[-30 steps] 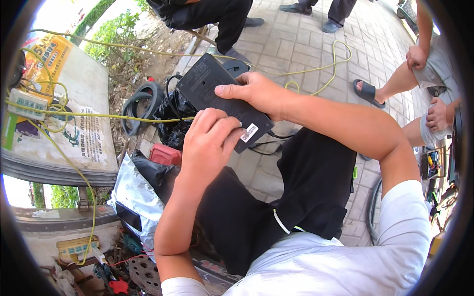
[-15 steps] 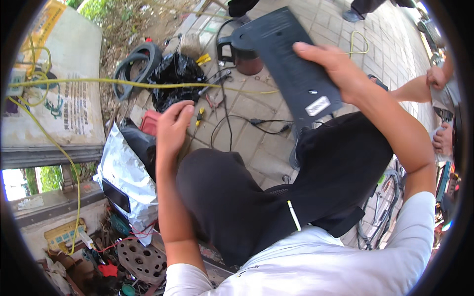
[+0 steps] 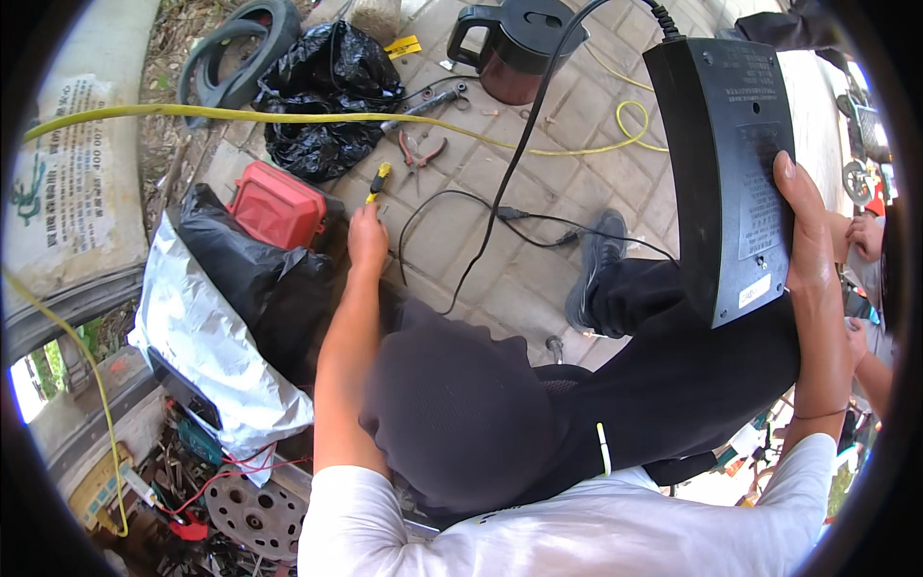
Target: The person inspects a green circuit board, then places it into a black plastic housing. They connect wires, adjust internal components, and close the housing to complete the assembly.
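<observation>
My right hand (image 3: pixel 810 226) grips the right side of a black battery charger (image 3: pixel 733 183), a long box with small screws, a label and a cable leaving its top end. It is held up on the right, above my dark-trousered leg. My left hand (image 3: pixel 368 238) is stretched down to the paving, its fingers closed at the near end of a small yellow and black screwdriver (image 3: pixel 379 183). Part of that end is hidden by the fingers. Just beyond lie red-handled pliers (image 3: pixel 420 156). A red plastic case (image 3: pixel 277 205) sits left of this hand.
A dark electric kettle (image 3: pixel 519 53) stands at the back beside a black plastic bag (image 3: pixel 322 96) and a tyre (image 3: pixel 229 62). A yellow cable (image 3: pixel 288 116) crosses in front. Black leads (image 3: pixel 543 219) lie on the paving. A silver bag (image 3: pixel 207 327) and scattered parts are at left; other people's hands are at right.
The charger has moved right and turned more upright in my right hand. My left hand has reached down to the screwdriver and closed at its end. The view has shifted.
</observation>
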Motion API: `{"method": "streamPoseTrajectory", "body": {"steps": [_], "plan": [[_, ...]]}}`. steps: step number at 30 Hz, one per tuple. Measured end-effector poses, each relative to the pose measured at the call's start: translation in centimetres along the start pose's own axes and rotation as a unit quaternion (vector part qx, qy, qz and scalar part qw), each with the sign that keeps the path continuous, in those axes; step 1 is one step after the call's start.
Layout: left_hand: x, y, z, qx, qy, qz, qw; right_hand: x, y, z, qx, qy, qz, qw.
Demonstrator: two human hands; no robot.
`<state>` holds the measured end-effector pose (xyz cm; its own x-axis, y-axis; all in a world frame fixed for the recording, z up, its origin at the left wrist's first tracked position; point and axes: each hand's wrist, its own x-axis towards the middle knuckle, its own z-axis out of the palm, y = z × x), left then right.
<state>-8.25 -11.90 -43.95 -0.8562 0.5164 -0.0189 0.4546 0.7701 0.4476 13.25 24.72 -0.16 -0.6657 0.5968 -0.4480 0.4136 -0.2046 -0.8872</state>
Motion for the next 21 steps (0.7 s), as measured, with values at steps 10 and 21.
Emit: {"method": "streamPoseTrajectory", "body": {"steps": [10,21], "plan": [[3.5,2.4,1.0,0.145,-0.104,0.019,0.984,1.0,-0.2,1.3,-0.022,-0.029,-0.007,0.999],[-0.2,15.8,-19.8,-0.409,-0.045,-0.025,0.911,1.3,-1.3,1.7,0.011,-0.142,-0.005,0.99]]}}
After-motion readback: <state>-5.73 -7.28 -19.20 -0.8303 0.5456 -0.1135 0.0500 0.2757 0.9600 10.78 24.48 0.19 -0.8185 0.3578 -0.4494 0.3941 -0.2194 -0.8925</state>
